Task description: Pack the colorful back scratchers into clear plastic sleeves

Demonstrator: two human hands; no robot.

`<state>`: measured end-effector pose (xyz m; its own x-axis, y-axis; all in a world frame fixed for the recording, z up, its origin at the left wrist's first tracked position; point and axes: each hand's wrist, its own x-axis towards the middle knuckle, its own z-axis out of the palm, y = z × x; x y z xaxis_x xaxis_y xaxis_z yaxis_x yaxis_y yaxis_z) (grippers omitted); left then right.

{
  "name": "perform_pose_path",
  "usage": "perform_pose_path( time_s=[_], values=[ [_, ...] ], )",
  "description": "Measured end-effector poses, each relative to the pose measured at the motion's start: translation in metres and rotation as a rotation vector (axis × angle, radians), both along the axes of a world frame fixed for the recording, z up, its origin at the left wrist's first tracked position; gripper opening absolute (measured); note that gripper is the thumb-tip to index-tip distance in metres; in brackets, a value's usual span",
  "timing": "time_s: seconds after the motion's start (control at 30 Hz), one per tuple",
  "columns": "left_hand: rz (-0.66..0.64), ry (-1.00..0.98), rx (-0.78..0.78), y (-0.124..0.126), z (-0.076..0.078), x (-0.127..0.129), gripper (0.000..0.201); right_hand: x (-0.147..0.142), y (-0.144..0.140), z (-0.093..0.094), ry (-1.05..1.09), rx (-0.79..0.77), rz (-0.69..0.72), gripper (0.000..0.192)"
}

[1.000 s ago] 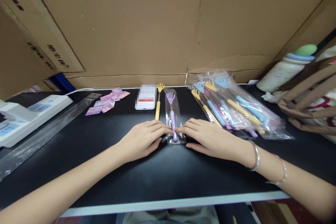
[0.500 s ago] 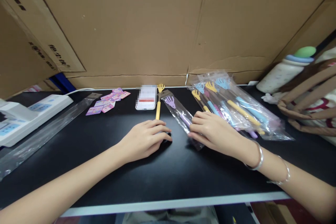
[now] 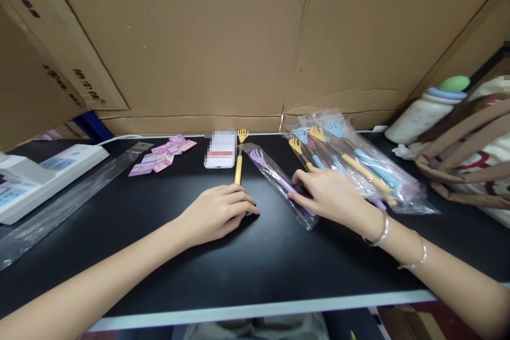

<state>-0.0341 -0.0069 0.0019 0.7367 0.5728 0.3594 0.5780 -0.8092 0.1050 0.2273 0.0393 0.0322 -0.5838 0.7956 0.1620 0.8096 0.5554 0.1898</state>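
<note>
My left hand lies on the black table, its fingers curled over the lower handle of a yellow back scratcher. The back scratcher's claw head points to the cardboard, and the handle's end is hidden under my hand. My right hand is held low, thumb and fingers apart, at the right side of a purple back scratcher in a clear plastic sleeve. My thumb is at the sleeve's edge; I cannot tell how firmly it touches. Behind that hand lie several bagged back scratchers in yellow, blue and purple.
A phone and several small pink-purple cards lie toward the back. At left are an empty plastic sleeve and a white power strip. A bottle and a bag with brown handles stand at right. Cardboard walls the back.
My right hand's fingers have spread apart, and more of the purple back scratcher's handle now shows. The left hand stays on the yellow one. The view has shifted slightly.
</note>
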Motion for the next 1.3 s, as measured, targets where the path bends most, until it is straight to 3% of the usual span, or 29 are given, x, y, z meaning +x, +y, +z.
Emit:
perform_pose_path(
  time_s=[0.37,0.67,0.97,1.17,1.3],
  values=[
    [0.006,-0.024,-0.038,0.004,0.000,-0.004,0.025,-0.001,0.001,0.002,-0.030,-0.078,-0.046,0.014],
    [0.002,-0.020,-0.050,0.004,-0.001,-0.003,0.026,0.017,0.006,0.021,-0.026,-0.085,0.097,0.017],
    [0.006,0.005,-0.043,0.002,0.000,-0.003,0.026,0.004,-0.004,0.011,-0.048,-0.043,0.046,0.034],
    [0.003,-0.011,-0.040,0.002,0.000,-0.003,0.024,-0.003,-0.006,0.004,-0.065,-0.090,0.010,0.013],
    [0.005,-0.009,-0.032,0.002,0.000,-0.003,0.024,-0.006,-0.007,0.003,-0.054,-0.079,0.037,0.012]
  ],
)
